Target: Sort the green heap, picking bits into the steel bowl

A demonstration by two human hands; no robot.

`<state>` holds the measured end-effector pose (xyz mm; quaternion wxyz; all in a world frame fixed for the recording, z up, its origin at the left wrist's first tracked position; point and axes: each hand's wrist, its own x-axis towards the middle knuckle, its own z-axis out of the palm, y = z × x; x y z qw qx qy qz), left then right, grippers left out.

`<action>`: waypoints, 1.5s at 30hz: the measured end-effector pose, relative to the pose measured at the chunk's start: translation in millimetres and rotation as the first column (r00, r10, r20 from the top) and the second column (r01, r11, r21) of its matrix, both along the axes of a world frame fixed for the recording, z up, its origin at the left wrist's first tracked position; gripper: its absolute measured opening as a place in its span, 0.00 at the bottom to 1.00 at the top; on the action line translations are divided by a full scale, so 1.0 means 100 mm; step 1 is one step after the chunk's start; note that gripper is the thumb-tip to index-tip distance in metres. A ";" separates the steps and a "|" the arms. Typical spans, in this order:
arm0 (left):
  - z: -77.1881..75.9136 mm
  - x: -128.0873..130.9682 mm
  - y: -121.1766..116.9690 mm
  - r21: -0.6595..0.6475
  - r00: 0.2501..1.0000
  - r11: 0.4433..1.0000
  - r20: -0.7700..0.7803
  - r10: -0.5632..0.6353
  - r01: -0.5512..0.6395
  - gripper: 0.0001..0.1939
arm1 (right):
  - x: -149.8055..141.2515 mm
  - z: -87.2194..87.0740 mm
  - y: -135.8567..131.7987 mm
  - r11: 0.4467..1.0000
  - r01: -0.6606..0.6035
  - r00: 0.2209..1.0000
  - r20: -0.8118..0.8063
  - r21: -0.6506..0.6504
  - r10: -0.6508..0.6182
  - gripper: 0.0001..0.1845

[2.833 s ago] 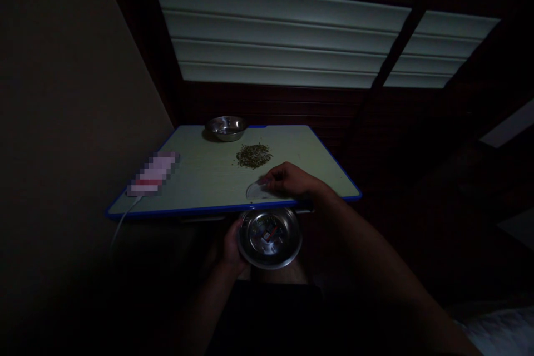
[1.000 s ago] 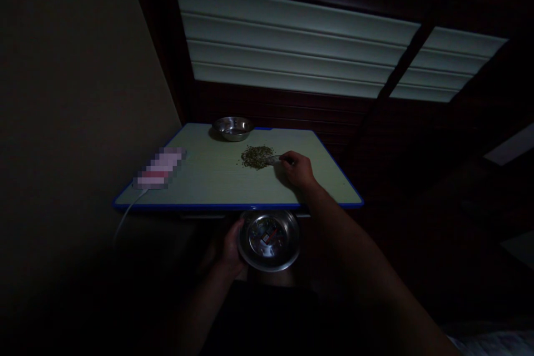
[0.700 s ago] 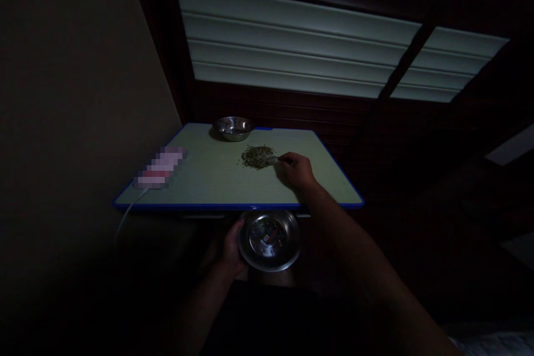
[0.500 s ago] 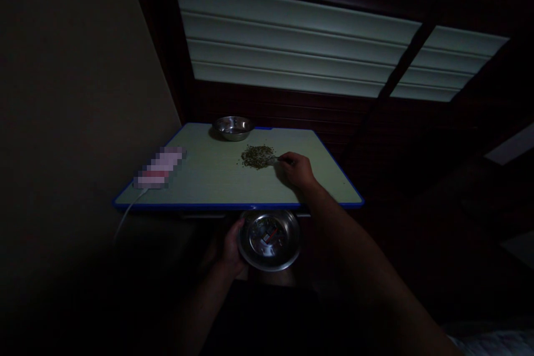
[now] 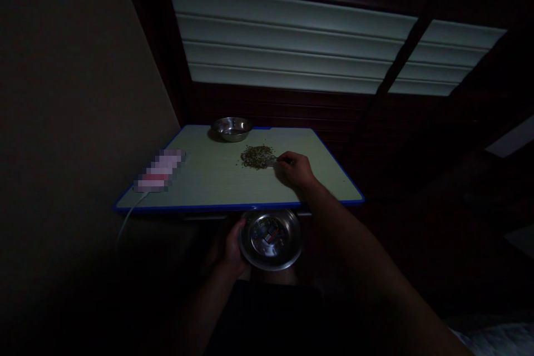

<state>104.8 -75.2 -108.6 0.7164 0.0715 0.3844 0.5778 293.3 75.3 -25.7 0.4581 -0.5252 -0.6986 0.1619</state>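
A: How far along does it look on your feed?

B: Early, I judge. Taking the biggest first, the worktop (image 5: pixel 208 181) carries most things. Below its near edge the left hand (image 5: pixel 234 246) has the near bowl (image 5: pixel 288 246), fingers closed on the left side, thumb by the rim.

A: And behind that?

B: I see the far bowl (image 5: pixel 233 137) at the back, left of middle, and a pink, blurred-out item (image 5: pixel 161 171) with a white cable (image 5: pixel 129 217) at the left.

A: What's done, what's left?

B: The grains (image 5: pixel 255 157) lie in one loose heap mid-worktop, strays around it. I can make out none in either bowl, though the light is dim, so the whole heap seems left.

A: The right hand?

B: The right hand (image 5: pixel 297 168) is beside the heap's right edge, fingers pinching a small pale flat piece (image 5: pixel 271 162) whose tip meets the grains.
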 end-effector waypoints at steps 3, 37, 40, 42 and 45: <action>0.00 0.00 0.00 -0.014 1.000 1.000 -0.001 0.008 -0.008 0.11 | 0.00 0.01 -0.01 1.000 0.003 1.000 0.000 -0.007 -0.003 0.09; -0.03 -0.02 0.00 0.000 1.000 1.000 -0.007 -0.011 0.011 0.12 | -0.02 0.03 -0.03 0.999 0.053 0.999 -0.004 0.001 -0.053 0.09; -0.02 -0.02 0.00 0.021 1.000 1.000 -0.001 -0.011 0.011 0.13 | -0.02 0.02 -0.02 0.998 0.058 0.998 -0.003 -0.006 -0.058 0.09; -0.02 -0.02 0.00 0.018 1.000 1.000 -0.002 -0.008 0.008 0.12 | -0.02 0.02 -0.02 0.998 0.058 0.998 -0.002 -0.005 -0.058 0.08; -0.02 -0.01 0.00 0.004 1.000 1.000 -0.011 0.006 -0.006 0.10 | -0.01 0.01 -0.01 0.999 0.050 0.999 -0.002 -0.001 -0.050 0.09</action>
